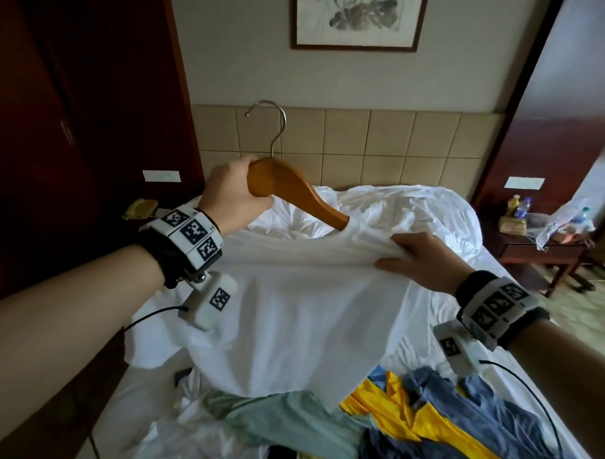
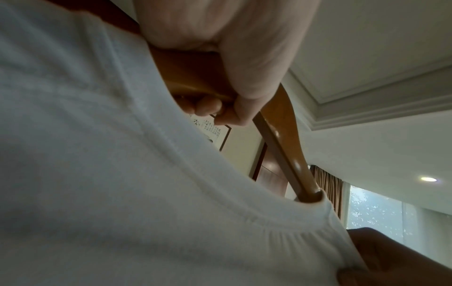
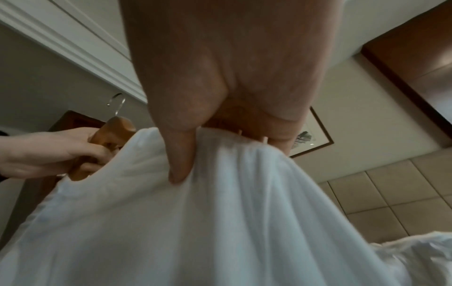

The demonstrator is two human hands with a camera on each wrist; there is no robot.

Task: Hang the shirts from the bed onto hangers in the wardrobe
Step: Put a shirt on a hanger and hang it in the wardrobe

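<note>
A wooden hanger (image 1: 292, 189) with a metal hook (image 1: 274, 125) is held up over the bed. My left hand (image 1: 233, 196) grips its middle, seen close in the left wrist view where the hanger (image 2: 195, 75) runs through my curled fingers. One arm of the hanger goes into the neck opening of a white shirt (image 1: 291, 304). My right hand (image 1: 420, 261) pinches the shirt's shoulder fabric, thumb (image 3: 181, 154) pressed on the white shirt (image 3: 195, 222). The far end of the hanger is hidden inside the shirt.
A pile of other shirts lies at the bed's near end: pale green (image 1: 280, 424), yellow (image 1: 414, 422), blue (image 1: 459, 416). Crumpled white bedding (image 1: 415, 209) covers the bed. Dark wooden panels (image 1: 75, 118) stand at the left, a nightstand (image 1: 540, 248) with bottles at the right.
</note>
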